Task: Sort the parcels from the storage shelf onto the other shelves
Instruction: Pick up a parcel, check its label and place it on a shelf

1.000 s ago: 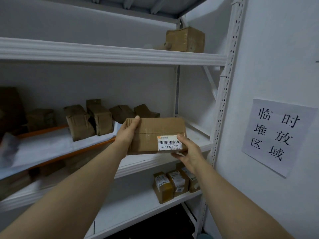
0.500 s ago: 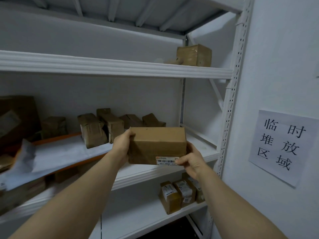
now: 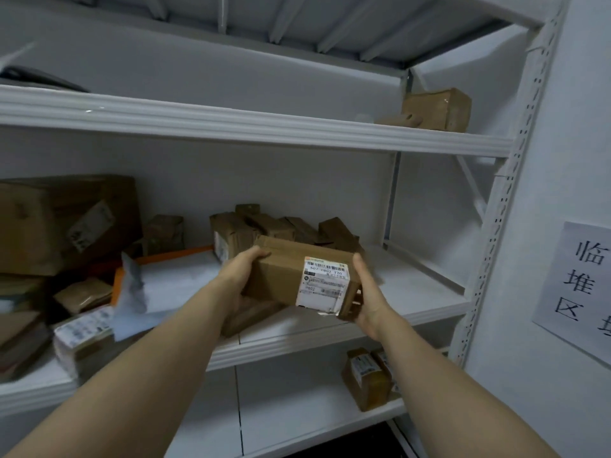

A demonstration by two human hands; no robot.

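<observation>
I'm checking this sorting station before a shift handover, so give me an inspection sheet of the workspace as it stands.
Surface: white shelving; middle shelf partly bare at right.
Job's things: labelled parcel held in front of the middle shelf, barcode label facing the camera; brown parcels piled at that shelf's back; upper-shelf parcel at the right end; lower-shelf parcels standing together, labelled.
Clutter: large box, white bag and loose packets heaped at left.
Hands: left hand grips the labelled parcel's left end; right hand holds its right end.
Cables: nothing seen.
Surroundings: white wall at right, bearing a paper sign.
</observation>
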